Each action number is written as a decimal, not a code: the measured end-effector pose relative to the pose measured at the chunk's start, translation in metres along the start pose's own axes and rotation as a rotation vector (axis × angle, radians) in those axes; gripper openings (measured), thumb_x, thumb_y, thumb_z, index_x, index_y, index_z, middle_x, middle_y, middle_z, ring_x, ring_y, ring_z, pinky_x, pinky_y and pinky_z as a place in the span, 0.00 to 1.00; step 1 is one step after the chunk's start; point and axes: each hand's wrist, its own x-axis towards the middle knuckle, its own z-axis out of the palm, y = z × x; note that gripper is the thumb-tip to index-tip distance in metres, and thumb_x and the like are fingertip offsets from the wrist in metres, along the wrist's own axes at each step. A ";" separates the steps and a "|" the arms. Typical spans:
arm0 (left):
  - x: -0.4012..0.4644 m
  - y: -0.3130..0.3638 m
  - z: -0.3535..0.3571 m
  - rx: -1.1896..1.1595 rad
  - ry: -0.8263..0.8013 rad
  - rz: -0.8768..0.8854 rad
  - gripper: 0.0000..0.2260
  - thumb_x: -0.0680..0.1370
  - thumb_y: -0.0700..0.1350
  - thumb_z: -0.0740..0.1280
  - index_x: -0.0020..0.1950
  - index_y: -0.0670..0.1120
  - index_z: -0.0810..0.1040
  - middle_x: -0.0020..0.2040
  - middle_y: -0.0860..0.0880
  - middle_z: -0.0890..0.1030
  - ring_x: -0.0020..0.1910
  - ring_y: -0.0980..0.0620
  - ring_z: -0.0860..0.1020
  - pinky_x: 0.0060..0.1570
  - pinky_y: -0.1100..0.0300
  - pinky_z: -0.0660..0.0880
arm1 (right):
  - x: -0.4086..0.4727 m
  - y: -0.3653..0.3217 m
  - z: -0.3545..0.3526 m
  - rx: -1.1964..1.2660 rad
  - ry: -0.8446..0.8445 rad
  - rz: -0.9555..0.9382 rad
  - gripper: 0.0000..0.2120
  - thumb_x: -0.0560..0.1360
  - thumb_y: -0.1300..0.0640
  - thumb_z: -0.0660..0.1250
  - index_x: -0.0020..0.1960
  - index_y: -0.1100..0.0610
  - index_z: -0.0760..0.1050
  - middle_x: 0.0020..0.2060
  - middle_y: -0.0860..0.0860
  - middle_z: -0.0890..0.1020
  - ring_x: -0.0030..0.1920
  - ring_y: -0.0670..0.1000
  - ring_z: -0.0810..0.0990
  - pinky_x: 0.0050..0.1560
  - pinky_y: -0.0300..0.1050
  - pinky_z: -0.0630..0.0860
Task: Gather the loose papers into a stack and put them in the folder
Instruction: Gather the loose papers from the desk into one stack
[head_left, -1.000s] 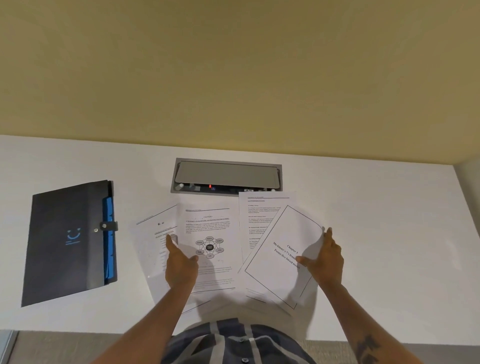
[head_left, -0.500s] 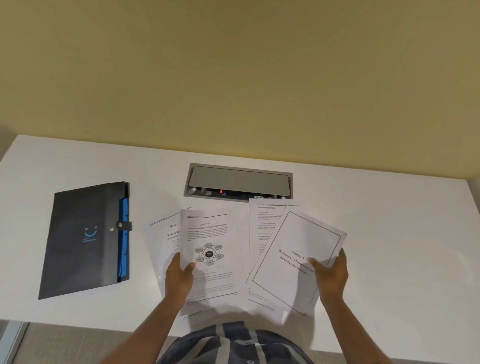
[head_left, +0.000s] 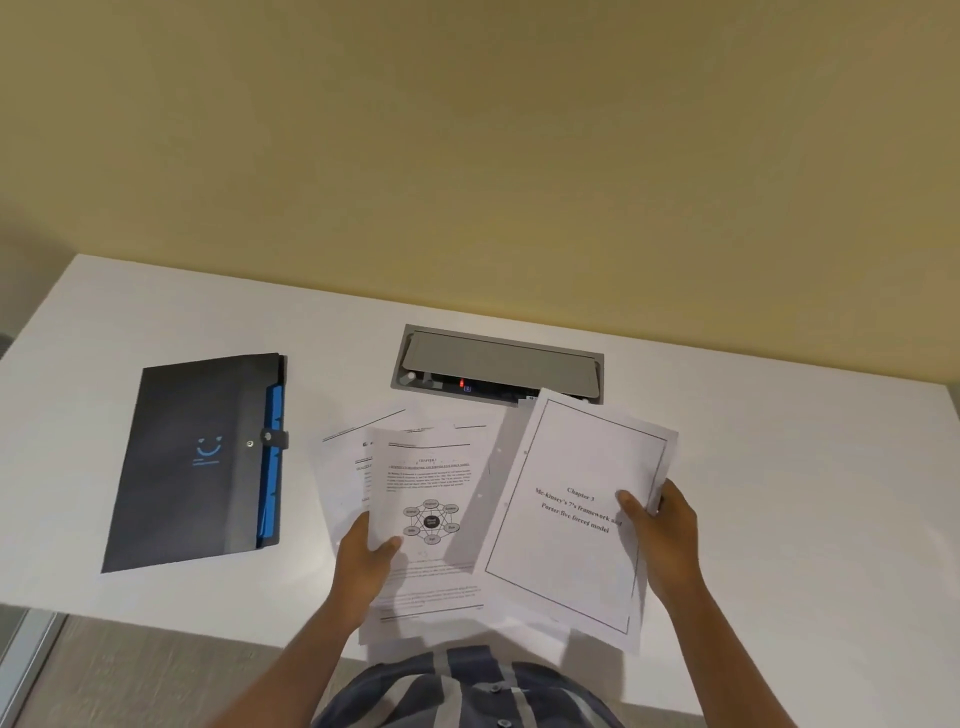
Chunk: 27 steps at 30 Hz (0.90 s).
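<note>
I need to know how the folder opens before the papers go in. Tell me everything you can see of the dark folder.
The dark folder lies flat on the white desk, left of the papers and apart from both hands. It looks like matte dark plastic, with a small blue smiley mark on its cover. A short strap with a snap button crosses its right edge, apparently fastened, so it looks closed. Blue dividers show along that edge.

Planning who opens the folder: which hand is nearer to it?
Left. The left hand grips the diagram page just right of the folder; the right hand holds the Chapter 3 sheet farther right.
</note>
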 end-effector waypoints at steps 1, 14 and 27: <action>-0.002 -0.001 -0.001 0.003 -0.014 -0.002 0.20 0.80 0.42 0.72 0.69 0.52 0.71 0.62 0.51 0.78 0.60 0.47 0.77 0.66 0.37 0.75 | -0.003 -0.004 0.007 0.010 -0.027 0.000 0.08 0.76 0.61 0.77 0.45 0.56 0.77 0.42 0.52 0.86 0.39 0.53 0.87 0.36 0.41 0.81; -0.018 -0.021 -0.018 -0.217 -0.148 -0.130 0.14 0.84 0.62 0.54 0.66 0.60 0.68 0.62 0.58 0.75 0.58 0.54 0.76 0.64 0.50 0.73 | -0.058 0.001 0.144 -0.122 -0.332 -0.015 0.27 0.78 0.65 0.73 0.76 0.61 0.71 0.69 0.52 0.78 0.74 0.57 0.74 0.69 0.44 0.70; -0.015 -0.018 -0.027 -0.080 -0.205 0.057 0.14 0.81 0.50 0.70 0.63 0.62 0.72 0.60 0.64 0.80 0.58 0.58 0.80 0.57 0.58 0.82 | -0.079 0.002 0.182 -0.189 -0.438 -0.055 0.23 0.78 0.63 0.73 0.71 0.57 0.73 0.60 0.48 0.80 0.65 0.55 0.80 0.61 0.42 0.73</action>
